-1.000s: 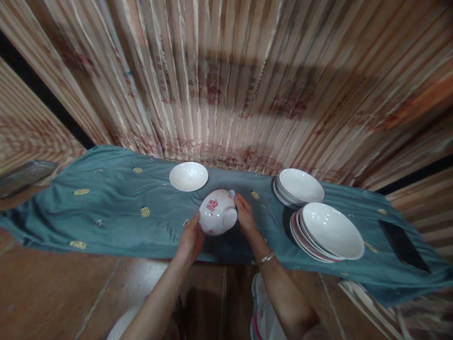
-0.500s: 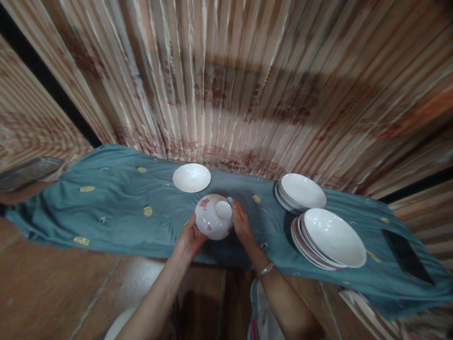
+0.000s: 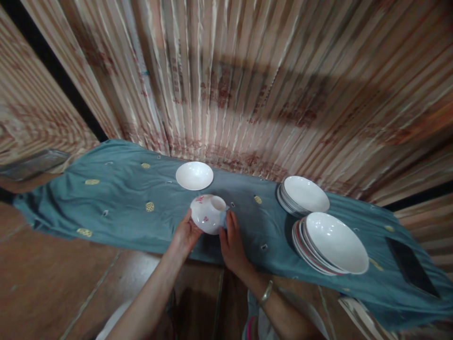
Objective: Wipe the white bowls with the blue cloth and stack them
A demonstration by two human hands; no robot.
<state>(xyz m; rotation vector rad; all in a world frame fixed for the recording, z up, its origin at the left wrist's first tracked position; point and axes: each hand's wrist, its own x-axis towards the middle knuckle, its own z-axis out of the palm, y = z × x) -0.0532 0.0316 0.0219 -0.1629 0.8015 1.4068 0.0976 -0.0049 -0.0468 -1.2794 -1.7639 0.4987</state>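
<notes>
A white bowl (image 3: 208, 218) with red flower marks is held bottom up over the near edge of the table, its round foot facing up. My left hand (image 3: 187, 231) grips its left rim, fingers closed. At the bowl's right side, my right hand (image 3: 232, 241) presses a small pale blue cloth (image 3: 223, 218) against the outer wall. Most of the cloth is hidden by the fingers. Just beyond the bowl, a shallow white dish (image 3: 194, 175) rests on the table.
Two stacks of white bowls stand to the right, a rear stack (image 3: 306, 194) and a front stack (image 3: 336, 243). A black phone (image 3: 412, 267) lies at the far right. Teal cloth (image 3: 123, 212) covers the table, and a pleated curtain (image 3: 226, 85) hangs behind.
The bowl has tilted and shifted slightly left. My right hand has moved from beside the foot down the right wall, and more of the blue cloth shows.
</notes>
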